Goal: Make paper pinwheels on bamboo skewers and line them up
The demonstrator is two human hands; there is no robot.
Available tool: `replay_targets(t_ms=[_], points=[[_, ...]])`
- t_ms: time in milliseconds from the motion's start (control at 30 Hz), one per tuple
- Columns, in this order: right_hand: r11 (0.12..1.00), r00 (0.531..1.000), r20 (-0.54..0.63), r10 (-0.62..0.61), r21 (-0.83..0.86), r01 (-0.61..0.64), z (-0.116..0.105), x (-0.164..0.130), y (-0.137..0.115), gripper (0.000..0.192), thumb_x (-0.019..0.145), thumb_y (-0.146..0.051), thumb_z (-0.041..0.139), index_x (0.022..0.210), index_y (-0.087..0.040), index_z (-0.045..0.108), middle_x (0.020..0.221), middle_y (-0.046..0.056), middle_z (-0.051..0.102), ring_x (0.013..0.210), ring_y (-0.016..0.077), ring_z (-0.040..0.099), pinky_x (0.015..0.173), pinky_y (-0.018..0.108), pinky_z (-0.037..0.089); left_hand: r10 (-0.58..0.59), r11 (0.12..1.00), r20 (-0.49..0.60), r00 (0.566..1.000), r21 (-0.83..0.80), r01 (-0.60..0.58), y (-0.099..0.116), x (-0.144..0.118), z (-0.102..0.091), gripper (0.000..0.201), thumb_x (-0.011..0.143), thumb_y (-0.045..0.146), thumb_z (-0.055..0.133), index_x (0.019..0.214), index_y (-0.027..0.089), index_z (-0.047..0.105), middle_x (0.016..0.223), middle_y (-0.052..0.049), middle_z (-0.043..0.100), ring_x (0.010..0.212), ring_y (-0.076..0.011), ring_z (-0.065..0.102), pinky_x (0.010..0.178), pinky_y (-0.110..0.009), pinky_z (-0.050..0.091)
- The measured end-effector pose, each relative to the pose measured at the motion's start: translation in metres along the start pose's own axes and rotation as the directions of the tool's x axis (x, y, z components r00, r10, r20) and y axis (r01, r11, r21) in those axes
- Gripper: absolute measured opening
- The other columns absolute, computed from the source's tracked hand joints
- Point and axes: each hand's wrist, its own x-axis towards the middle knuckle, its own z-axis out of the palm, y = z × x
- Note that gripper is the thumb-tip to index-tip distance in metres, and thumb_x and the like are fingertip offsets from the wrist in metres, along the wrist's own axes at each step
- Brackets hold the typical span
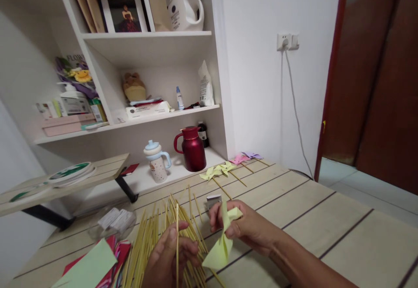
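Left hand (170,253): fingers closed around one upright bamboo stick (177,240), pinched above the loose pile of sticks (153,240) fanned on the wooden table (326,218); right hand (243,227): thumb and fingers pinching a folded pale-green paper pinwheel (224,240), just right of the stick, not touching it; coloured paper sheets (94,264) at lower left; finished pinwheels (218,172), yellow-green, pink and purple, lie further back near the shelf; red jug (192,148) and a spouted cup (156,159) on the lowest shelf.
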Motion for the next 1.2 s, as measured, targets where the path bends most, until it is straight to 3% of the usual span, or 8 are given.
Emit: replay_targets(t_ms=[100,200,433,767,900,1033,1100,1200], points=[[1.000,1.000,-0.004,0.014,-0.003,-0.014,0.001,0.000,-0.001,0.024,0.053,-0.022,0.088,0.070,-0.014,0.074,0.084,0.004,0.069,0.071,0.0144,0.057,0.065,0.025,0.041,0.037,0.982,-0.156,0.987,-0.178,-0.065,0.000,0.005,-0.002,0.009,0.085,0.025,0.063,0.090,0.018,0.068,0.082,-0.006,0.074,0.076,-0.0171,0.071,0.076,-0.030,0.058],[0.999,0.999,0.000,0.045,-0.021,-0.045,0.001,0.000,-0.001,0.028,0.052,-0.025,0.089,0.074,-0.013,0.075,0.079,0.003,0.069,0.069,0.0134,0.056,0.065,0.025,0.041,0.025,0.930,-0.275,0.961,-0.347,-0.123,0.008,0.009,-0.009,0.020,0.089,0.009,0.051,0.098,0.019,0.066,0.101,-0.006,0.073,0.094,-0.0139,0.070,0.089,-0.029,0.056],[0.999,0.999,0.044,0.018,0.050,-0.020,-0.005,0.001,0.007,0.027,0.059,-0.024,0.087,0.079,-0.013,0.073,0.083,0.005,0.070,0.074,0.0159,0.061,0.069,0.027,0.043,0.016,0.836,-0.320,0.947,-0.515,-0.188,0.019,0.013,-0.027,0.038,0.096,0.009,0.038,0.125,0.022,0.058,0.104,-0.003,0.071,0.094,-0.0088,0.069,0.090,-0.022,0.056],[0.965,0.997,0.010,-0.082,0.252,0.077,-0.015,0.003,0.011,0.026,0.065,-0.028,0.088,0.082,-0.017,0.072,0.089,0.004,0.070,0.083,0.0170,0.064,0.082,0.032,0.048,0.025,0.824,-0.302,0.953,-0.533,-0.191,0.034,0.002,-0.026,0.043,0.098,0.009,0.031,0.133,0.022,0.052,0.109,-0.004,0.072,0.099,-0.0107,0.070,0.093,-0.026,0.056],[0.948,0.996,0.036,-0.078,0.311,0.063,-0.009,0.003,0.014,0.026,0.064,-0.026,0.089,0.080,-0.016,0.072,0.092,0.005,0.071,0.082,0.0168,0.064,0.080,0.034,0.051,0.113,0.855,-0.356,0.927,-0.441,-0.274,0.034,-0.001,-0.011,0.041,0.096,0.007,0.034,0.120,0.025,0.061,0.121,-0.003,0.071,0.116,-0.0126,0.064,0.102,-0.029,0.049],[0.923,0.994,0.093,-0.059,0.385,0.019,0.000,0.006,0.025,0.023,0.068,-0.025,0.087,0.084,-0.015,0.073,0.088,0.005,0.071,0.079,0.0169,0.066,0.075,0.034,0.054,0.159,0.852,-0.421,0.893,-0.399,-0.340,0.034,0.000,0.005,0.038,0.094,0.006,0.036,0.086,0.027,0.067,0.120,0.007,0.072,0.122,-0.0113,0.060,0.109,-0.032,0.041],[0.914,0.993,0.113,-0.034,0.405,-0.015,0.004,0.008,0.031,0.024,0.069,-0.025,0.085,0.087,-0.014,0.073,0.086,0.006,0.071,0.079,0.0184,0.067,0.075,0.037,0.055,0.204,0.846,-0.418,0.885,-0.380,-0.375,0.031,0.001,0.007,0.037,0.093,0.006,0.036,0.077,0.026,0.063,0.121,0.009,0.072,0.121,-0.0116,0.061,0.107,-0.032,0.043],[0.895,0.995,0.091,-0.036,0.445,-0.008,0.008,0.010,0.037,0.028,0.069,-0.023,0.086,0.091,-0.011,0.073,0.083,0.006,0.072,0.076,0.0172,0.067,0.077,0.035,0.053,0.261,0.881,-0.366,0.894,-0.289,-0.375,0.021,0.000,0.001,0.030,0.089,0.006,0.043,0.081,0.026,0.063,0.121,0.005,0.072,0.118,-0.0137,0.064,0.097,-0.025,0.051]])
